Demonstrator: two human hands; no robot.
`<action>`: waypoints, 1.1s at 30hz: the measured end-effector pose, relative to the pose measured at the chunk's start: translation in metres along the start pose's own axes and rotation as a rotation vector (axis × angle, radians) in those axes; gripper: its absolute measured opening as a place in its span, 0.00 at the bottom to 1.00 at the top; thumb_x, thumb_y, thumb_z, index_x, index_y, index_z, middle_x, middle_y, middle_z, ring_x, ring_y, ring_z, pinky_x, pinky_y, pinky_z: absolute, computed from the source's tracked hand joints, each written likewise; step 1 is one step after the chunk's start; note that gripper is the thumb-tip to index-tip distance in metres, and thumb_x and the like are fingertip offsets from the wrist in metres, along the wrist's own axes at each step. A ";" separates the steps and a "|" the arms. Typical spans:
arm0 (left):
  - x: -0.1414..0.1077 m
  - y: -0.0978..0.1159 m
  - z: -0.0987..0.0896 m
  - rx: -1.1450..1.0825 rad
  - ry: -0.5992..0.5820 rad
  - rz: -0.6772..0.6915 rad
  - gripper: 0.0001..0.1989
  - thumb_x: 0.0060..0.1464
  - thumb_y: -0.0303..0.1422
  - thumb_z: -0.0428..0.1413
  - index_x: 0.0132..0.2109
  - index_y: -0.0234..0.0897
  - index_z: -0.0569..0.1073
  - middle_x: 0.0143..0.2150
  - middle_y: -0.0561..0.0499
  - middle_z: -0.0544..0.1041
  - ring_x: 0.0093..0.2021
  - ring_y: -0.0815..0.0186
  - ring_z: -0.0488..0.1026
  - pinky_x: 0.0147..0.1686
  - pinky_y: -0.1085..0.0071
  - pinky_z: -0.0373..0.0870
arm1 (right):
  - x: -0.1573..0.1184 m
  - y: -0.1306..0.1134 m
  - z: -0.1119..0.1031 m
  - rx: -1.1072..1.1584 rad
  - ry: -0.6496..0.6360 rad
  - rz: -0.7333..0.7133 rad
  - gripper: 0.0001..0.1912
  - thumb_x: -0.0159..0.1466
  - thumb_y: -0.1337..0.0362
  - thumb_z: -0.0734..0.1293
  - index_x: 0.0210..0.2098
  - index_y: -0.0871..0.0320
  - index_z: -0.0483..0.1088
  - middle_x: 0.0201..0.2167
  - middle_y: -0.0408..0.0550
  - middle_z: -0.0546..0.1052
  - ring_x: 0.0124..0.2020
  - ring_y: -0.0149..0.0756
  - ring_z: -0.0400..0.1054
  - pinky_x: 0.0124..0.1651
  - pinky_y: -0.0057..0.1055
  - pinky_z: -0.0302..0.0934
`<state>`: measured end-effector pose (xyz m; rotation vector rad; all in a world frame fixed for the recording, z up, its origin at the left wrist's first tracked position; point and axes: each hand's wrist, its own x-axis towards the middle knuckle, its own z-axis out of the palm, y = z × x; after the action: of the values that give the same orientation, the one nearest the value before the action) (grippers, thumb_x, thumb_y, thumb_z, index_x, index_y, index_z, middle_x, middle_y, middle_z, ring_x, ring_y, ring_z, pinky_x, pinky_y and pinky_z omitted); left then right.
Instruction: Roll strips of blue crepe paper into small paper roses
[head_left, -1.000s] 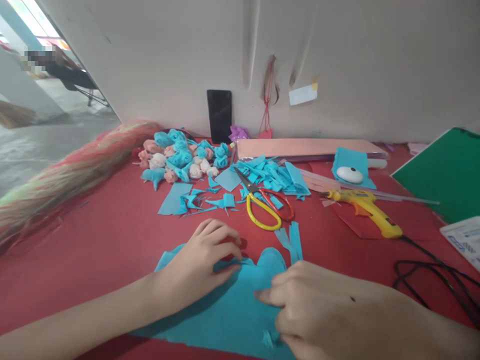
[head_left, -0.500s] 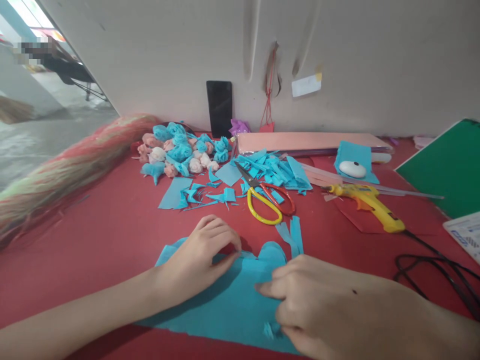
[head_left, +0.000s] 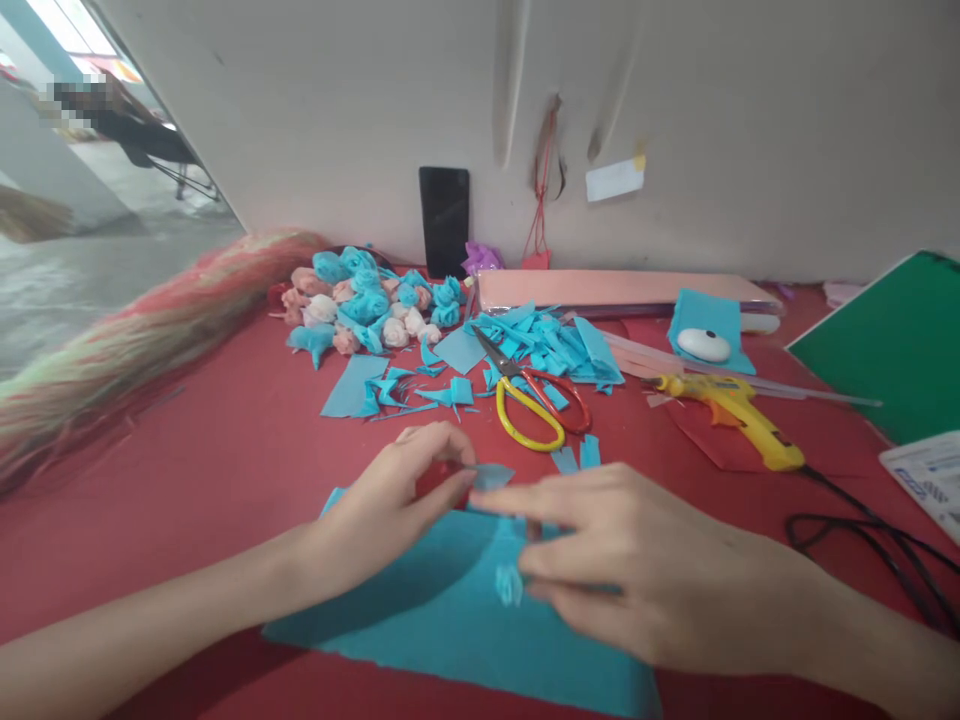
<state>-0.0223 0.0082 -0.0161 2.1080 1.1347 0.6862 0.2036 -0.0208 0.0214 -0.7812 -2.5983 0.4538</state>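
My left hand [head_left: 409,485] pinches a small blue crepe paper petal [head_left: 493,476] between thumb and fingers, above the far edge of a larger blue crepe paper sheet [head_left: 420,620]. My right hand [head_left: 622,560] is just to the right, its index finger stretched to the petal's near side. Its lower fingers are curled, with a small rolled blue paper flower [head_left: 508,585] at their tips; part of the grip is hidden. Beyond my hands lie scissors [head_left: 530,405] with one yellow and one red handle, partly on blue paper scraps [head_left: 547,345].
Blue, pink and white paper flowers [head_left: 367,305] are heaped at the back left. A yellow glue gun [head_left: 739,410] with a black cord lies right. A phone [head_left: 445,222] leans on the wall. A white oval object [head_left: 703,345] rests on blue paper; a green board [head_left: 892,345] stands at right.
My left hand has raised a petal off the larger blue sheet. The right hand has moved up and left towards it, index finger now extended, bringing the rolled flower along.
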 end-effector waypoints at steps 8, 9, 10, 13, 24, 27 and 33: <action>0.020 0.053 -0.024 -0.240 0.098 0.186 0.07 0.57 0.24 0.52 0.37 0.41 0.70 0.33 0.59 0.74 0.33 0.75 0.73 0.31 0.82 0.70 | 0.013 -0.007 -0.016 0.068 0.535 0.092 0.12 0.60 0.75 0.64 0.26 0.61 0.78 0.37 0.51 0.80 0.32 0.28 0.76 0.33 0.18 0.68; 0.023 0.059 -0.025 -0.268 0.111 0.210 0.07 0.57 0.24 0.52 0.38 0.42 0.70 0.33 0.60 0.74 0.33 0.76 0.73 0.30 0.84 0.70 | 0.014 -0.009 -0.018 0.072 0.566 0.093 0.12 0.60 0.76 0.64 0.26 0.60 0.77 0.35 0.49 0.80 0.32 0.28 0.76 0.33 0.17 0.68; 0.025 0.064 -0.025 -0.283 0.120 0.222 0.07 0.58 0.24 0.53 0.39 0.43 0.70 0.33 0.61 0.73 0.33 0.76 0.73 0.29 0.86 0.70 | 0.014 -0.011 -0.019 0.076 0.605 0.094 0.12 0.59 0.77 0.64 0.27 0.60 0.77 0.33 0.47 0.80 0.32 0.28 0.76 0.32 0.16 0.69; 0.031 0.074 -0.022 -0.276 0.155 0.240 0.05 0.58 0.28 0.55 0.40 0.43 0.70 0.34 0.60 0.73 0.33 0.76 0.73 0.34 0.84 0.71 | 0.014 -0.017 -0.022 0.095 0.727 0.081 0.12 0.58 0.78 0.65 0.30 0.56 0.77 0.30 0.42 0.80 0.30 0.26 0.76 0.30 0.14 0.69; 0.033 0.074 -0.011 -0.504 0.194 0.223 0.03 0.54 0.27 0.61 0.33 0.39 0.78 0.30 0.57 0.78 0.35 0.72 0.73 0.37 0.78 0.70 | 0.013 -0.017 -0.022 0.108 0.848 0.074 0.13 0.55 0.79 0.65 0.26 0.54 0.73 0.27 0.40 0.79 0.26 0.28 0.75 0.26 0.17 0.70; 0.035 0.072 -0.012 -0.505 0.251 0.225 0.04 0.53 0.26 0.62 0.33 0.39 0.81 0.29 0.56 0.79 0.34 0.72 0.73 0.38 0.79 0.70 | 0.013 -0.014 -0.020 0.119 0.835 0.093 0.14 0.56 0.79 0.65 0.29 0.52 0.75 0.29 0.39 0.80 0.26 0.28 0.75 0.26 0.19 0.71; 0.033 0.073 -0.011 -0.593 0.285 0.195 0.08 0.51 0.25 0.62 0.33 0.43 0.83 0.30 0.57 0.76 0.33 0.75 0.72 0.34 0.84 0.71 | 0.011 -0.010 -0.015 0.066 0.804 0.086 0.12 0.58 0.77 0.66 0.28 0.53 0.74 0.26 0.38 0.79 0.19 0.25 0.69 0.22 0.18 0.68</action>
<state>0.0243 0.0091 0.0499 1.6501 0.7386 1.2719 0.1973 -0.0199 0.0417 -0.8353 -1.8011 0.1838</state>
